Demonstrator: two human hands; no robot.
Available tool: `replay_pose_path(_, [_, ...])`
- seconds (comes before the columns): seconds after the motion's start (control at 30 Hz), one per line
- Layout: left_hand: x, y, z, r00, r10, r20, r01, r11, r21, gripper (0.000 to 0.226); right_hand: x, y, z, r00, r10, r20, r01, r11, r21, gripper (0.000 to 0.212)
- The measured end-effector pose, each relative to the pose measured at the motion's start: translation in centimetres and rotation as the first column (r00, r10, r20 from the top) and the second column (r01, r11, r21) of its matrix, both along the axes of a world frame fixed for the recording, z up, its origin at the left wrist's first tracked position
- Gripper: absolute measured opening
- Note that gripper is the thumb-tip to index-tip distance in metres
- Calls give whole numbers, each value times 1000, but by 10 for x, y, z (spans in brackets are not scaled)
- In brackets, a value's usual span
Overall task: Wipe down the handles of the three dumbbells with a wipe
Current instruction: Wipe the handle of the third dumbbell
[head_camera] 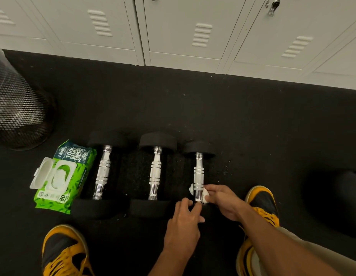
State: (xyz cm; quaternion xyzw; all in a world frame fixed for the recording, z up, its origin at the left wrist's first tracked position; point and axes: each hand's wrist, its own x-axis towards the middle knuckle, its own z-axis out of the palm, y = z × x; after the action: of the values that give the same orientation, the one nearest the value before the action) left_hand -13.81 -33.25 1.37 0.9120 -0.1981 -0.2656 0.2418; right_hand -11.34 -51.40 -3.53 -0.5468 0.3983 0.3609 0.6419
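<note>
1. A black rubber floor (242, 120) carries everything; a row of pale grey lockers (185, 30) runs along its far edge.
2. A black mesh waste bin (17, 108) stands at the far left, well apart from the dumbbells.
3. A green pack of wipes (67, 176) lies flat just beside the left dumbbell, its white flip lid (41, 172) swung open to the left.
4. Two yellow-and-black shoes frame the near side: the left shoe (63, 253) below the wipes pack, the right shoe (262, 204) just right of the hands. A dark rounded shape sits at the right edge; what it is cannot be told.
5. Three dumbbells lie side by side, handles pointing away from the person: the left dumbbell (103, 172), the middle dumbbell (155, 173) and the right dumbbell (198, 172). Each has a chrome handle between black heads. Nothing lies across the handles of the left and middle ones.
6. A white wipe (205, 196) is wrapped round the near end of the right dumbbell's handle, with a corner showing on the handle's left side.
7. The right hand (223, 202) is curled round the wipe, pinching it against the handle from the right.
8. The left hand (183, 222) rests on the near black head of the right dumbbell, its fingers bent over it and its fingertips just beside the handle's base.
</note>
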Motion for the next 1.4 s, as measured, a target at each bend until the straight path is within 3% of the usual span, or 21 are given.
replay_pose_path(0.47, [1,-3,3,1000,-5,13,4,1000,7,42,26,3,-6,963,-268,-12,267,963,-33,37])
replay_pose_path(0.67, [2,-4,2,1000,-7,-10,7,1000,20,42,44,0,-8,954,-301,-16,300,953,-31,42])
replay_pose_path(1.1, [2,-4,1,999,-34,-27,34,999,23,46,75,2,3,849,-524,76,529,844,-89,36])
replay_pose_path(1.23, [4,-5,3,998,-61,-33,62,998,31,45,64,17,8,873,-429,231,484,819,-310,38])
replay_pose_path(1.4, [3,-6,7,998,-58,-28,59,998,36,42,53,34,25,929,-69,363,299,717,-629,28])
